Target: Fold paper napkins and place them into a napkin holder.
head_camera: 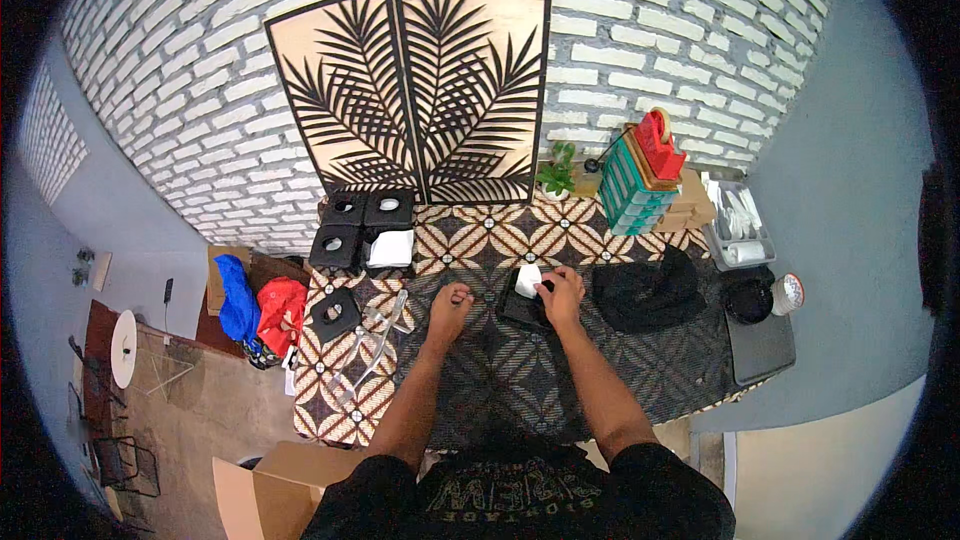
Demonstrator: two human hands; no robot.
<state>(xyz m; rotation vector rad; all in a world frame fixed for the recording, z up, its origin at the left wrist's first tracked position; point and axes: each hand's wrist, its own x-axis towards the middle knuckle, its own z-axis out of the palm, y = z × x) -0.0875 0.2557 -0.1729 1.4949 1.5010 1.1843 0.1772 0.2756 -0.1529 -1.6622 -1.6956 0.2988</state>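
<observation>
On the patterned tablecloth in front of me, a black box [523, 309] sits a little right of the middle. A small white piece [528, 280], perhaps folded tissue or cloth, stands up from its far part. The fingertips of my right hand [564, 296] pinch this white piece at its right edge. Left of the box, my left hand [448, 309] hovers over or rests on the cloth with loosely curled fingers; whether they hold anything is hidden. Beyond my left hand lie clear plastic strips [379, 337] and a black holed piece [336, 313].
Several black holed boxes [337, 244] are grouped at the back left, one with white sheets [391, 248]. Black fabric [649, 292] lies to the right. Behind it stand a green drawer unit [637, 187] with a red tape dispenser [660, 146] and a clear tray [739, 229].
</observation>
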